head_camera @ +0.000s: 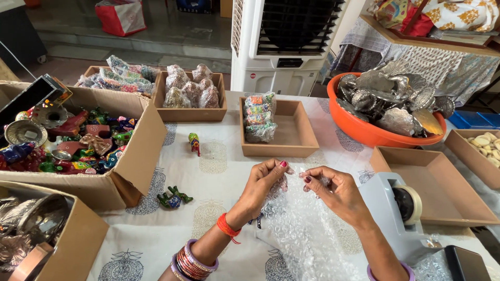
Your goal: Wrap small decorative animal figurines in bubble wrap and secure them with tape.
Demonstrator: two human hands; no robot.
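On the printed tablecloth (pixel 219 156), both hands pinch crinkly bubble wrap (pixel 297 229).

On the table (pixel 219 156), the tape dispenser (pixel 396 213) sits right of the bubble wrap (pixel 302 234). Behind the dispenser lies an empty tray (pixel 442 182), and behind that the bowl (pixel 364 130). Far left of the dispenser stands a cardboard box (pixel 135 161) with figurines in it.

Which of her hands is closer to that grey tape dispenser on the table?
The right hand. It is just left of the tape dispenser, almost beside it. The left hand is further left, beyond the right one, both pinching bubble wrap.
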